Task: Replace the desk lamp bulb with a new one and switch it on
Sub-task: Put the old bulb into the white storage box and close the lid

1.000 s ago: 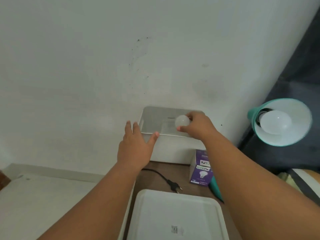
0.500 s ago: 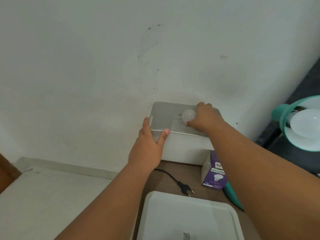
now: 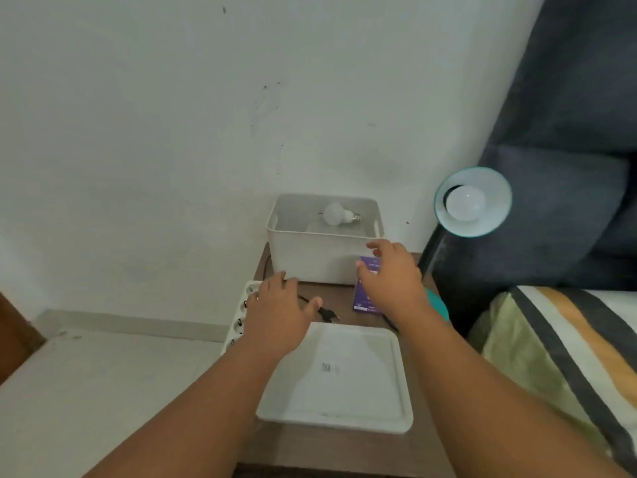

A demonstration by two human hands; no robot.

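Observation:
A white bulb [image 3: 336,213] lies on its side inside the white storage box [image 3: 310,251] at the back of the small table. The teal desk lamp [image 3: 473,201] faces me at the right with another white bulb [image 3: 466,203] screwed into its shade. My right hand [image 3: 391,279] hovers with relaxed fingers over the purple bulb carton [image 3: 363,298], holding nothing. My left hand [image 3: 279,313] is spread flat above the table near the black plug [image 3: 327,314], empty too.
A white lid or tray [image 3: 344,377] lies in front on the brown table [image 3: 344,450]. A white power strip [image 3: 241,315] sits at the table's left edge. A dark sofa [image 3: 568,167] and striped bedding [image 3: 568,339] are to the right.
My right hand let go of the bulb, which now lies in the box. Both hands pulled back from the box toward me.

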